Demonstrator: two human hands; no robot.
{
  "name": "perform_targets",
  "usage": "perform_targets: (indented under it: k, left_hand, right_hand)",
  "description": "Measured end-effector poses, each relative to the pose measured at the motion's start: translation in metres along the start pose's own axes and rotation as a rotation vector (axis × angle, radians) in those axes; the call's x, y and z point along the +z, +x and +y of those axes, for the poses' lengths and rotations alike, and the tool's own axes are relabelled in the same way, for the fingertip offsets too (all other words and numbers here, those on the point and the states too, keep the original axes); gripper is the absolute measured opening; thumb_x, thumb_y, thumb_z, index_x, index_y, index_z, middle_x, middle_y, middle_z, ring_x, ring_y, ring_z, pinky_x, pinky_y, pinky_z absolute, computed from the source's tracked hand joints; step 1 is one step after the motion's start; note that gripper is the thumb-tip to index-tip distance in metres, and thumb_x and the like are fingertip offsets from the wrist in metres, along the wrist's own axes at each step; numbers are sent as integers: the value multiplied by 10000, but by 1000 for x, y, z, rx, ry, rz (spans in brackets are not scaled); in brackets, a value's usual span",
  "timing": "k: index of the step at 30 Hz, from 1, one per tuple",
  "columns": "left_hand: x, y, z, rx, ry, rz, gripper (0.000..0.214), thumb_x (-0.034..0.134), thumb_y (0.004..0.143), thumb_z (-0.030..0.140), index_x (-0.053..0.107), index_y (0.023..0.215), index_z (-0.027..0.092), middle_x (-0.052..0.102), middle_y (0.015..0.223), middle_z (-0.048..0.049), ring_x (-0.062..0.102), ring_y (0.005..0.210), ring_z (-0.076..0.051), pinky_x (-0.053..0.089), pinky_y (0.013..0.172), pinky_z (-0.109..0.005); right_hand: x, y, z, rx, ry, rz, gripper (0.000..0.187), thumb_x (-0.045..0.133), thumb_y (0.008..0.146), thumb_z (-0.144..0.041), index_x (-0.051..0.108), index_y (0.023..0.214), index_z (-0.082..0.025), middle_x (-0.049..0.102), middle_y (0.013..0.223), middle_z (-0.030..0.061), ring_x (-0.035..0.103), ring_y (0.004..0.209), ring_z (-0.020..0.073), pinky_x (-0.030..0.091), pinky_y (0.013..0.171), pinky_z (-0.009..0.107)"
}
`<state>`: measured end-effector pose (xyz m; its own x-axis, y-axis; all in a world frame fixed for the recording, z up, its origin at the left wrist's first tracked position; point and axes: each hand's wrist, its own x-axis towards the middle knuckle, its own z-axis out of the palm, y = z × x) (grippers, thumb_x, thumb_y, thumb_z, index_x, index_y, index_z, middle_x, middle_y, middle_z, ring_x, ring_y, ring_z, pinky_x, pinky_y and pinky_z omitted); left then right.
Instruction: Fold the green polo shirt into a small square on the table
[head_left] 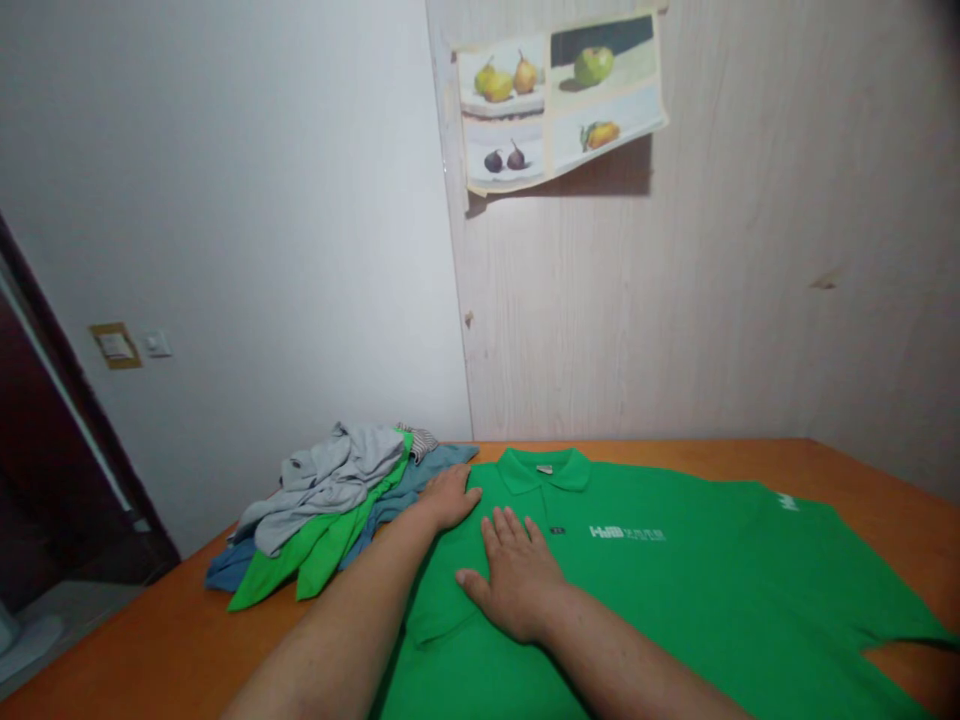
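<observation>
A green polo shirt (675,590) lies spread front side up, its collar pointing away from me and white lettering on the chest. Its left-side sleeve is folded inward over the body, while the right-side sleeve stretches out flat. My left hand (448,496) rests at the shirt's left shoulder edge, close to the clothes pile, fingers mostly straight. On the chest, just below the collar and left of the button placket, my right hand (517,575) lies flat with its fingers extended and thumb apart. Neither hand grips the cloth.
A loose pile of clothes (330,490), grey, bright green and blue, sits at the table's left back. The orange table (150,640) meets the wall behind. A fruit poster (559,100) hangs there; switches (116,346) are at the left.
</observation>
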<state>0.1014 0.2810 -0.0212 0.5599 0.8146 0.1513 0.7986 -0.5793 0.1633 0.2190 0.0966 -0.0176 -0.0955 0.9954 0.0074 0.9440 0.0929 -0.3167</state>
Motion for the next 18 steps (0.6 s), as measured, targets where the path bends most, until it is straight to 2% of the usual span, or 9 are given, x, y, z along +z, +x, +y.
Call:
perform_targets:
  k: [4,7,9,11,14,16,18]
  left_hand:
    - [0,17,-10,-75,-55,20,570,359,943,407,512,1402,105,482,1491,-146,445,1381,-258,320,1145,-374]
    - [-7,25,-14,-95,-104,44,566,221,985,362,558,1377,132,531,1459,-88,477,1359,-202,342,1128,-312]
    - [-13,27,-14,-105,-122,69,618,121,1004,354,588,1350,142,585,1407,-74,515,1326,-198,376,1101,-313]
    - [-17,26,-10,-106,-123,92,668,71,1011,367,610,1320,120,620,1362,-98,539,1302,-220,396,1085,-336]
    - [-14,21,2,-50,-106,98,645,107,1016,382,621,1289,107,614,1366,-121,539,1299,-219,384,1090,-325]
    - [-7,15,11,8,-81,80,578,179,1014,389,629,1265,127,602,1381,-118,530,1306,-214,360,1106,-313]
    - [2,9,18,44,-47,60,521,264,1004,409,619,1259,126,567,1415,-140,480,1352,-242,305,1144,-349]
  right_hand:
    - [-1,0,0,-2,11,-11,934,190,907,-733,163,1572,-77,53,1637,152,2,1515,316,-4,1198,546]
    - [-5,-2,-2,5,21,-26,931,192,908,-731,147,1575,-83,38,1639,142,-5,1515,313,-12,1200,544]
    - [-8,-3,-3,6,28,-34,933,190,908,-732,144,1575,-81,35,1638,145,-6,1515,309,-19,1201,538]
    - [-10,-4,-4,9,32,-37,933,192,910,-730,147,1573,-75,37,1636,155,-11,1516,303,-20,1202,534]
    - [-10,-5,-5,12,35,-33,935,200,909,-727,154,1571,-69,46,1634,166,-19,1515,301,-16,1200,539]
    - [-10,-5,-5,7,36,-26,932,203,911,-724,166,1568,-64,56,1633,171,-14,1516,302,-14,1199,542]
    - [-9,-4,-4,4,36,-26,929,204,913,-719,176,1566,-60,67,1632,176,-2,1516,303,-14,1200,544]
